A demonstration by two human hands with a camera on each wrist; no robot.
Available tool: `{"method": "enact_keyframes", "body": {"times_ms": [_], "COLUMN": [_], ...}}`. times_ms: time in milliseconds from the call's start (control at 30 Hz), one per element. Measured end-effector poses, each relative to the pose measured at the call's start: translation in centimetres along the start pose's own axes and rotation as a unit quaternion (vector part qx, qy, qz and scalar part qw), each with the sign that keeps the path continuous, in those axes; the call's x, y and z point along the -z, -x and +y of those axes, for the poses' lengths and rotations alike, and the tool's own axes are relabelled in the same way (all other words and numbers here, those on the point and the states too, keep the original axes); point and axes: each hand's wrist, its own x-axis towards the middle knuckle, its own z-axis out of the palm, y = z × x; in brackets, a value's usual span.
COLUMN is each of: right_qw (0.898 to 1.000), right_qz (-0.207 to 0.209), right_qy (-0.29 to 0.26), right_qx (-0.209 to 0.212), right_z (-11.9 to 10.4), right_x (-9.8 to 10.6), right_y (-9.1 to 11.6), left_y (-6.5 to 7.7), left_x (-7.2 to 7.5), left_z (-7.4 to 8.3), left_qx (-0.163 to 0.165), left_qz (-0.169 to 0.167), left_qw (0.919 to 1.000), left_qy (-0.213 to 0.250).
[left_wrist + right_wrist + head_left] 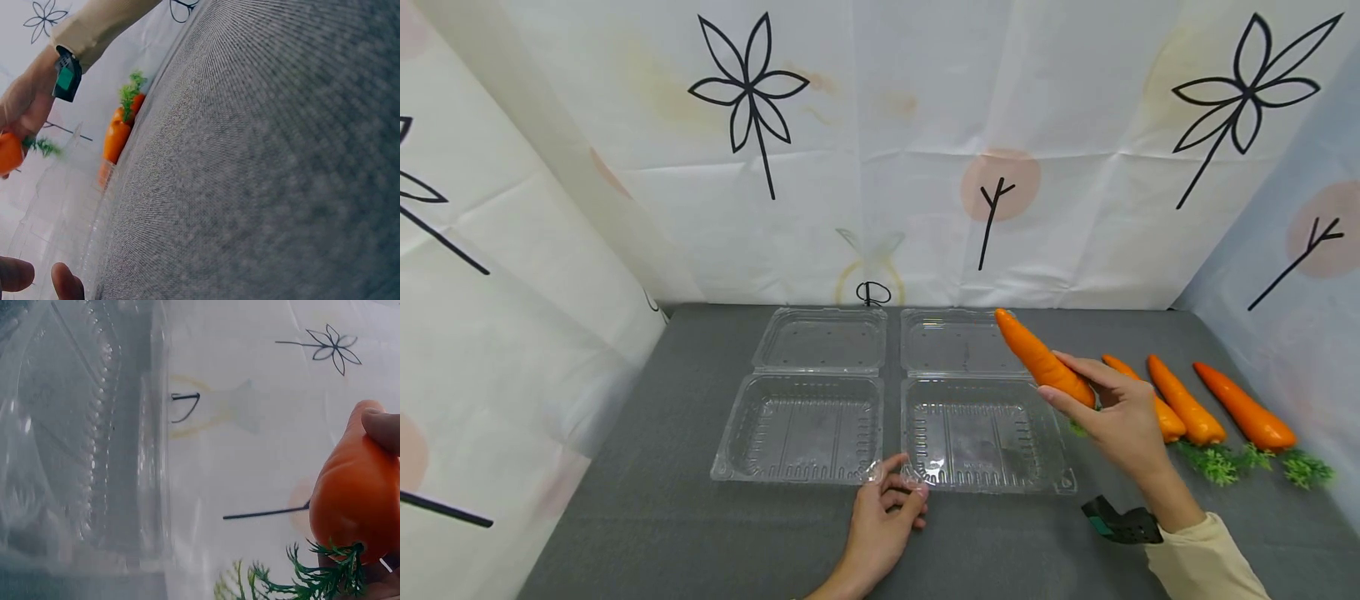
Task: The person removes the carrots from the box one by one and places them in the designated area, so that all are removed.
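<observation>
My right hand (1116, 417) grips an orange carrot (1037, 354) between thumb and fingers, raised over the right side of the right clear plastic container (973, 433). Its tapered tip points up and to the left. In the right wrist view, the carrot's thick end (353, 506) and green leafy top (325, 575) face the camera. My left hand (883, 521) is at the near edge, where the two containers' corners meet, with relaxed fingers right at the corners. The left container (805, 433) also lies with its lid folded back. Thumb and finger (67, 281) stand apart in the left wrist view.
Three more carrots (1243, 408) with green tops (1217, 462) lie in a row on the right of the grey table (647, 500). White patterned cloth (887, 208) hangs behind and along both sides. A dark strap device (1123, 523) is on the right wrist.
</observation>
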Motion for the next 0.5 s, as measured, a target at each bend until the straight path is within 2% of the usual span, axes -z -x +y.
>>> {"method": "enact_keyframes", "body": {"times_ms": [133, 200, 367, 500], "right_qw": [0.999, 0.996, 0.981, 0.969], "right_qz": [0.031, 0.054, 0.114, 0.137], "right_qy": [0.022, 0.041, 0.088, 0.117], "right_qx": [-0.027, -0.054, -0.128, -0.168], "right_z": [0.2, 0.4, 1.2, 2.3], "right_x": [1.1, 1.5, 2.2, 2.6], "right_y": [0.2, 0.3, 0.6, 0.9], "left_y": [0.1, 0.1, 0.2, 0.2], "left_x": [0.0, 0.0, 0.0, 0.0], "left_z": [0.0, 0.1, 0.1, 0.0], "left_qx": [-0.005, -0.009, -0.011, -0.010], "left_qz": [0.000, -0.001, -0.001, 0.000], "left_qw": [1.0000, 0.9999, 0.9998, 0.9999], "left_qy": [0.008, 0.012, 0.014, 0.013]}}
